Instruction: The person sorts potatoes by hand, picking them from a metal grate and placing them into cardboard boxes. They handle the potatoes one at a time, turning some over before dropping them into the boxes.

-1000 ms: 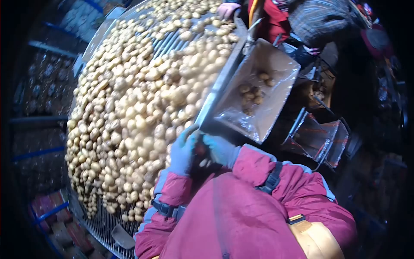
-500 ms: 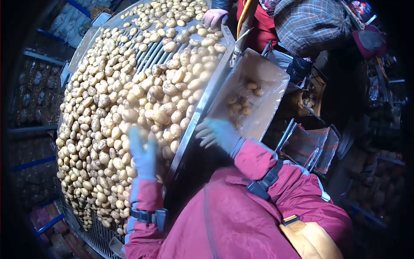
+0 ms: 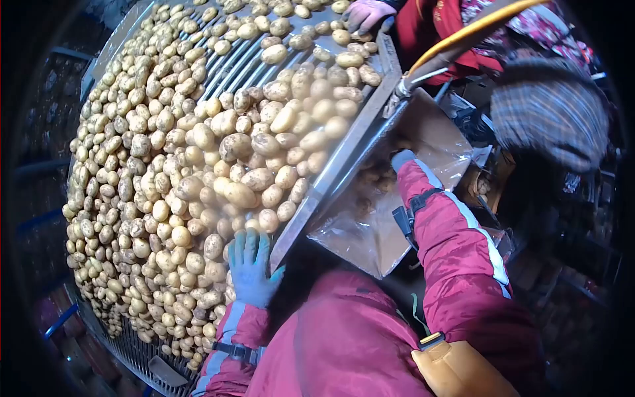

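Observation:
My left hand point(image 3: 253, 272), in a grey-blue glove with greenish fingertips, lies with fingers outstretched at the near edge of a large heap of potatoes point(image 3: 149, 218). Its thumb points out toward the table's metal rim point(image 3: 329, 182). Beyond that rim, my right hand point(image 3: 402, 159) reaches down into a cardboard box point(image 3: 438, 126) lined with clear plastic. Only the back of that glove shows, so its fingers and anything in them are hidden. Some potatoes point(image 3: 377, 180) lie inside the box, in shadow.
Metal bars point(image 3: 228, 69) show through the potatoes. A co-worker's pink-gloved hand point(image 3: 367, 13) rests at the table's far corner. A yellow cable point(image 3: 473, 30) crosses the upper right near a pole. Another person's plaid hat point(image 3: 552, 109) is beyond the box.
My right hand has moved away and down into the box. My left hand has shifted right and now rests spread at the heap's edge. The view has moved, and the box sits at another angle.

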Demonstrator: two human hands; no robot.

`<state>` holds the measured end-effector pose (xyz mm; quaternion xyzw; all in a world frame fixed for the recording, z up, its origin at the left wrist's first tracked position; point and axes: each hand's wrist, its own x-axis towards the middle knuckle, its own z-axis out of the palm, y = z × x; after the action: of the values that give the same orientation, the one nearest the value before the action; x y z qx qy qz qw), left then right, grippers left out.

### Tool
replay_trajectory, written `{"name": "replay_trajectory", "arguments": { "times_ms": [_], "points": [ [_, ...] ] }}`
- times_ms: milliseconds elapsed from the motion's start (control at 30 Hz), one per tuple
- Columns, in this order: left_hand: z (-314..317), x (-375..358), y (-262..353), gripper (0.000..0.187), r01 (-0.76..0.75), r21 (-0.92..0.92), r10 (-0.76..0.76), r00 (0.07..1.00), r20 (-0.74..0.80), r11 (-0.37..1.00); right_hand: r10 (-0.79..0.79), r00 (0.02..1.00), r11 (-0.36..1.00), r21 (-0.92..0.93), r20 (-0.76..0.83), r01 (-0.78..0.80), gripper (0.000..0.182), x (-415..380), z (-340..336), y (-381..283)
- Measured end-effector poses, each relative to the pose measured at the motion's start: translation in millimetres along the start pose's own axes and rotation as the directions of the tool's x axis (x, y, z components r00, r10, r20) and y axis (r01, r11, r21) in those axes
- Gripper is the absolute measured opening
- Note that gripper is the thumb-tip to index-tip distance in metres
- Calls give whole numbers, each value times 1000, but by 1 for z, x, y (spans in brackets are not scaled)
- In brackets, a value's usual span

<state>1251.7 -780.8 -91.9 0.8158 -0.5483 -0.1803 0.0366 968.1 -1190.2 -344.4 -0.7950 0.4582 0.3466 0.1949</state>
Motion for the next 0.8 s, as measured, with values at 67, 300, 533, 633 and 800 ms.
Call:
{"name": "replay_trajectory", "arguments": {
  "times_ms": [67,300,533,633,800],
  "points": [
    [1,2,-2,89,1,0,-1,1000,16,1000,-5,999,998,-56,49,8,22,11,-4,6],
    [2,7,-6,87,6,-3,-6,999,48,1000,-42,989,983,-172,139,65,21,34,-12,28],
    [4,9,-7,89,21,16,-22,996,82,1000,-82,980,969,-215,183,122,20,44,-10,37],
    [4,10,-6,90,20,18,-21,996,81,1000,-98,976,964,-226,195,142,20,47,-10,39],
    [5,10,-6,90,20,19,-21,996,84,1000,-138,968,954,-234,209,187,20,47,-7,40]
  ]
}}
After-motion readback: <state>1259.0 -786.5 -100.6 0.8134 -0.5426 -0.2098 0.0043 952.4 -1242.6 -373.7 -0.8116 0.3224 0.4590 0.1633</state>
